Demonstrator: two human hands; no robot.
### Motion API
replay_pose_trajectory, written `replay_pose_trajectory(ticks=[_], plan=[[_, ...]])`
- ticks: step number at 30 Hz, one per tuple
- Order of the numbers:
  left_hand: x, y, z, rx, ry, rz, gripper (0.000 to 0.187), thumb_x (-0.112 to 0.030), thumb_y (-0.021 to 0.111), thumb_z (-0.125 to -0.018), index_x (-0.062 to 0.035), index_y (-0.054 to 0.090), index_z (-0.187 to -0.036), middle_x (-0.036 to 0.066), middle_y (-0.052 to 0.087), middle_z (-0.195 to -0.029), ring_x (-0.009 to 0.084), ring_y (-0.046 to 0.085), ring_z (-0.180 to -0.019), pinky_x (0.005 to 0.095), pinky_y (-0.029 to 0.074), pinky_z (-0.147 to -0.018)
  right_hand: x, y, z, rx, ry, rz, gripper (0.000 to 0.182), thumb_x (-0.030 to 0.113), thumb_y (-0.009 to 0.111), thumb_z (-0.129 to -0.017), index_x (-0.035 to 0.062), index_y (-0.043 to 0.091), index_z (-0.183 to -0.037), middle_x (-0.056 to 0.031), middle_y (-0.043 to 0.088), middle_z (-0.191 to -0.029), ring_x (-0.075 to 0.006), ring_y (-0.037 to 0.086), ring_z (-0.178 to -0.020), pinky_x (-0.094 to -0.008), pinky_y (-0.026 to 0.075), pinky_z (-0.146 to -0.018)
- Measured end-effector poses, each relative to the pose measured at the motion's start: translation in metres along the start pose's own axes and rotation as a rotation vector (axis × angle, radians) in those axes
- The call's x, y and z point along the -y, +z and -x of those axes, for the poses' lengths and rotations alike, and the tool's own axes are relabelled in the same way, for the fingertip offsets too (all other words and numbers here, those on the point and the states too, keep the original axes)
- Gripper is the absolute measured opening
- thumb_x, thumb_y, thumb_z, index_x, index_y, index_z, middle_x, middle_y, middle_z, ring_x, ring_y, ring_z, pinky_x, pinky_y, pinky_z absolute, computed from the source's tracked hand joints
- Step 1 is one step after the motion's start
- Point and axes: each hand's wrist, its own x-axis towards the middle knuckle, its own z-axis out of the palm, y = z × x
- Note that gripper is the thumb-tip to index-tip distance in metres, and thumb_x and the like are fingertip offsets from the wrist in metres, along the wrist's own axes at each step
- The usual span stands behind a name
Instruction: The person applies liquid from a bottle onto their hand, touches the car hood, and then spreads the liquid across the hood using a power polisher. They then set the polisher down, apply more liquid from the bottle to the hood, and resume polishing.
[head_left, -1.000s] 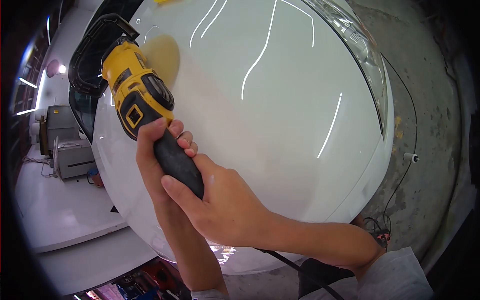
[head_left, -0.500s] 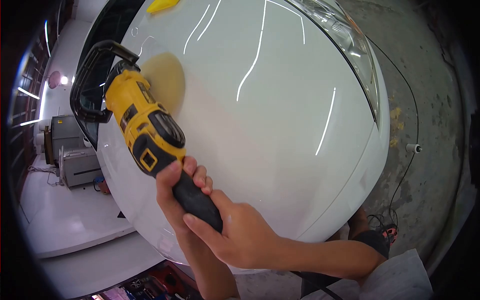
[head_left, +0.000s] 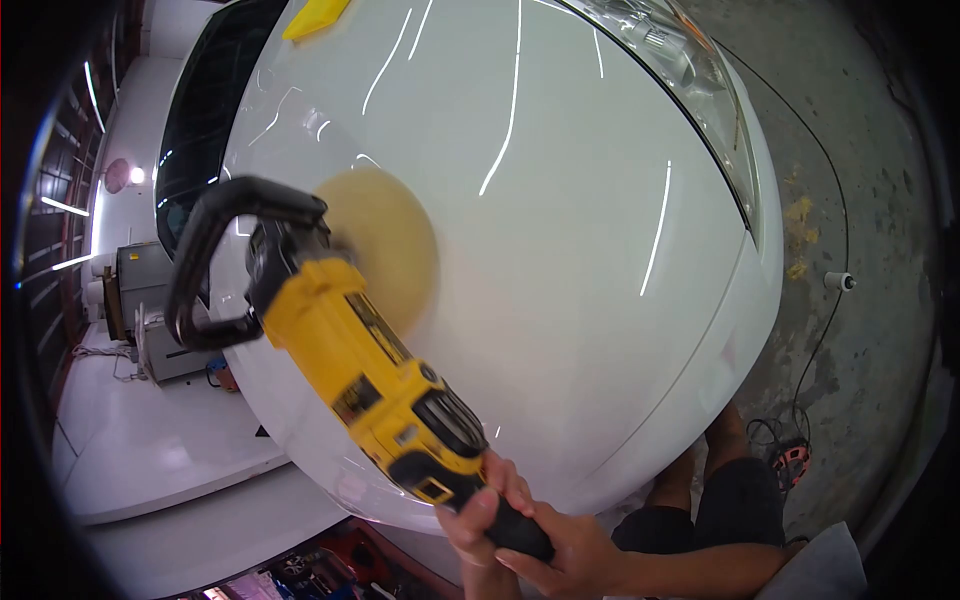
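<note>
A yellow and black power polisher [head_left: 380, 370] lies diagonally over a white car hood [head_left: 560, 330]. Its round yellowish pad [head_left: 385, 245] rests against the painted surface, blurred near its hub. The black loop handle [head_left: 205, 260] sticks out at the left end. My left hand [head_left: 480, 520] is closed around the dark rear grip, thumb on the near side and fingertips showing beyond it. My right hand [head_left: 570, 550] wraps the end of the same grip, just right of my left hand; most of its fingers are hidden.
A yellow object [head_left: 315, 17] sits on the hood's upper left. A headlight [head_left: 670, 45] is at upper right. A cable with a white connector [head_left: 840, 281] and an orange reel-like item [head_left: 790, 462] lie on the floor. Legs in dark shorts [head_left: 740, 500] stand beside the bumper.
The polisher, with both my hands still on its grip, has moved right and down in the view. Its pad sits farther from the windshield. The view has shifted slightly.
</note>
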Motion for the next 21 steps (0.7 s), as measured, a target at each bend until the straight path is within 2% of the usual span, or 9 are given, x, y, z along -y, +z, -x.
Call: replay_pose_trajectory(ticks=[4, 6, 10, 14, 15, 17, 19, 20, 21], plan=[[0.028, -0.014, 0.032, 0.0, -0.049, -0.073, 0.033, -0.019, 0.066, -0.074, 0.0007, 0.042, -0.086, 0.006, 0.043, -0.075, 0.0182, 0.052, -0.063, 0.0312, 0.05, -0.055, -0.023, -0.003, 0.03, -0.042, -0.056, -0.006, 0.04, 0.03, 0.066, -0.085, -0.0029, 0.055, -0.105, -0.0229, 0.06, -0.077, -0.0409, 0.062, -0.065, -0.0407, 0.048, -0.054], [0.041, -0.023, 0.047, 0.013, -0.055, 0.108, 0.034, -0.008, 0.069, -0.074, 0.0049, 0.046, -0.096, 0.012, 0.05, -0.077, 0.0223, 0.057, -0.067, 0.0317, 0.051, -0.065, -0.029, -0.008, 0.045, -0.008, -0.035, 0.002, 0.041, 0.03, 0.067, -0.085, -0.0036, 0.055, -0.106, -0.0229, 0.061, -0.078, -0.0409, 0.062, -0.065, -0.0405, 0.049, -0.054], [0.054, -0.033, 0.071, -0.092, -0.063, -0.01, 0.037, -0.005, 0.068, -0.075, 0.0072, 0.047, -0.102, 0.01, 0.05, -0.077, 0.0226, 0.059, -0.071, 0.0312, 0.051, -0.066, -0.035, -0.009, 0.061, 0.012, -0.028, 0.012, 0.043, 0.028, 0.067, -0.085, -0.005, 0.054, -0.109, -0.0227, 0.061, -0.079, -0.0391, 0.063, -0.067, -0.0395, 0.049, -0.056], [0.039, -0.033, 0.048, -0.028, -0.07, -0.101, 0.035, -0.007, 0.071, -0.074, 0.0063, 0.049, -0.099, 0.011, 0.053, -0.074, 0.0214, 0.059, -0.062, 0.032, 0.05, -0.061, -0.024, -0.001, 0.044, -0.015, -0.061, -0.042, 0.044, 0.026, 0.067, -0.085, -0.0059, 0.052, -0.111, -0.0238, 0.06, -0.08, -0.0363, 0.064, -0.068, -0.0378, 0.049, -0.058], [0.028, -0.023, 0.036, -0.063, -0.084, -0.197, 0.034, -0.018, 0.068, -0.072, 0.0018, 0.045, -0.089, 0.008, 0.049, -0.07, 0.0183, 0.054, -0.058, 0.0304, 0.049, -0.055, -0.02, 0.001, 0.036, 0.013, -0.023, -0.027, 0.042, 0.024, 0.067, -0.085, -0.0051, 0.052, -0.112, -0.022, 0.062, -0.082, -0.0337, 0.064, -0.068, -0.0367, 0.05, -0.059], [0.007, -0.003, 0.009, -0.097, 0.03, -0.202, 0.032, -0.016, 0.067, -0.073, 0.0023, 0.047, -0.091, 0.009, 0.051, -0.067, 0.0184, 0.054, -0.054, 0.0294, 0.048, -0.051, -0.013, 0.007, 0.012, 0.049, -0.008, 0.022, 0.041, 0.021, 0.067, -0.085, -0.0044, 0.052, -0.113, -0.0202, 0.063, -0.084, -0.0311, 0.065, -0.068, -0.0355, 0.051, -0.061], [-0.013, 0.016, -0.019, -0.153, 0.112, -0.2, 0.028, -0.013, 0.065, -0.074, 0.002, 0.048, -0.091, 0.009, 0.051, -0.066, 0.0179, 0.054, -0.051, 0.0286, 0.047, -0.047, -0.004, 0.011, -0.018, 0.016, -0.023, 0.08, 0.037, 0.029, 0.06, -0.092, -0.0026, 0.054, -0.109, -0.018, 0.062, -0.069, -0.0296, 0.063, -0.057, -0.0352, 0.048, -0.053], [-0.021, 0.02, -0.033, -0.149, 0.145, -0.199, 0.028, -0.012, 0.065, -0.074, 0.0018, 0.048, -0.092, 0.009, 0.051, -0.067, 0.0172, 0.055, -0.051, 0.0284, 0.047, -0.046, 0.002, 0.01, -0.034, 0.035, -0.039, 0.117, 0.037, 0.029, 0.06, -0.092, -0.0026, 0.054, -0.109, -0.018, 0.062, -0.069, -0.0296, 0.063, -0.057, -0.0352, 0.048, -0.053], [-0.026, 0.02, -0.048, -0.145, 0.178, -0.195, 0.029, -0.012, 0.064, -0.074, 0.0015, 0.048, -0.094, 0.009, 0.052, -0.068, 0.0166, 0.055, -0.051, 0.0281, 0.047, -0.046, 0.009, 0.008, -0.05, 0.063, 0.05, 0.083, 0.035, 0.028, 0.06, -0.092, -0.0017, 0.054, -0.11, -0.0146, 0.061, -0.068, -0.0231, 0.061, -0.056, -0.0321, 0.046, -0.053]])
